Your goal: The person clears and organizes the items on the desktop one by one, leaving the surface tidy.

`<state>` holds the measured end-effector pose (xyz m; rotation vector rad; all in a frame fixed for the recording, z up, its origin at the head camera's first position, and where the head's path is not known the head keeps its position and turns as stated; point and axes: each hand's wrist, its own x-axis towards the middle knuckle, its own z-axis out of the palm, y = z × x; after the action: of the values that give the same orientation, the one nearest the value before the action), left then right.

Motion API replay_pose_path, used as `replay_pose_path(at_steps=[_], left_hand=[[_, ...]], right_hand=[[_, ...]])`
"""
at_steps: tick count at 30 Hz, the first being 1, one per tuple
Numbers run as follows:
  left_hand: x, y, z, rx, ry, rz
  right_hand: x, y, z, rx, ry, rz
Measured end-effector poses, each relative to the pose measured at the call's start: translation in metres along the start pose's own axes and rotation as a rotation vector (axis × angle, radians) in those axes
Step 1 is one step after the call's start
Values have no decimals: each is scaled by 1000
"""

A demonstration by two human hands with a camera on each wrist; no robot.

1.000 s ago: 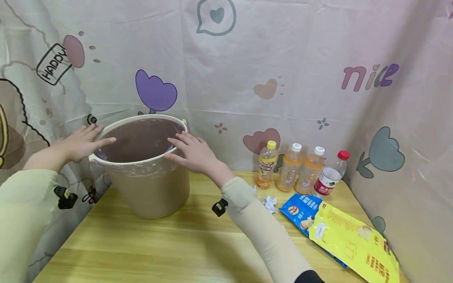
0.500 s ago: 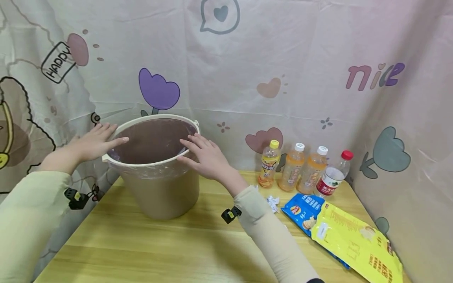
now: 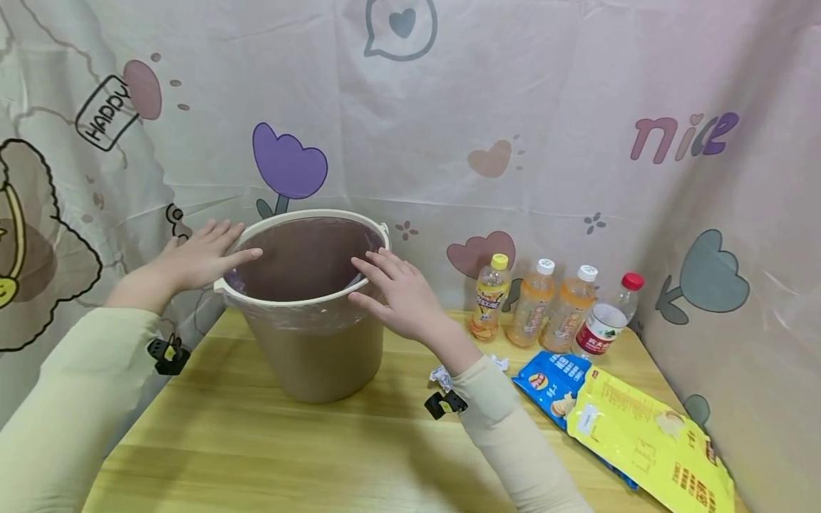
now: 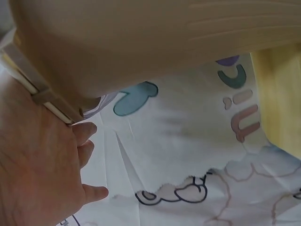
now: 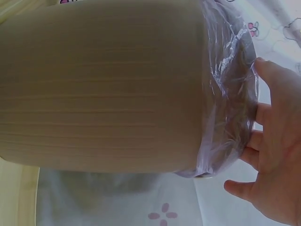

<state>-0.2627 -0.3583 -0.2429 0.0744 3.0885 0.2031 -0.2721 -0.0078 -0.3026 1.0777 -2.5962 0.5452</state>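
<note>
A beige trash bin (image 3: 314,363) stands on the wooden table, its top lined with a clear plastic bag (image 5: 225,94) folded over the rim. My left hand (image 3: 195,256) lies at the left side of the rim, fingers extended and thumb reaching over the opening. On the opposite side my right hand (image 3: 407,296) rests at the rim with its fingers spread. In the right wrist view, its fingertips meet the bag-covered edge. The left wrist view has my left palm against the pale rim (image 4: 51,106). The bin's inside shows dark, and its bottom is hidden.
Several bottles stand at the back right, among them a yellow-capped bottle (image 3: 490,299) and a red-capped bottle (image 3: 606,320). Before them lie a blue chip bag (image 3: 551,385) and a yellow chip bag (image 3: 648,434). Crumpled paper (image 3: 441,377) lies near my right wrist. A printed curtain (image 3: 410,128) surrounds the table.
The bin has slid to the right across the table, with both hands moving along at its rim. A crumpled paper now shows left of my right wrist.
</note>
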Motion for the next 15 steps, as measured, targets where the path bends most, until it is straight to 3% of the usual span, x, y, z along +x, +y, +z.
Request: replay_pose_path(at_steps=[15], left_hand=[[9,40,3,25,2,64]], right_hand=[[-27,23,-9,27,110,-7]])
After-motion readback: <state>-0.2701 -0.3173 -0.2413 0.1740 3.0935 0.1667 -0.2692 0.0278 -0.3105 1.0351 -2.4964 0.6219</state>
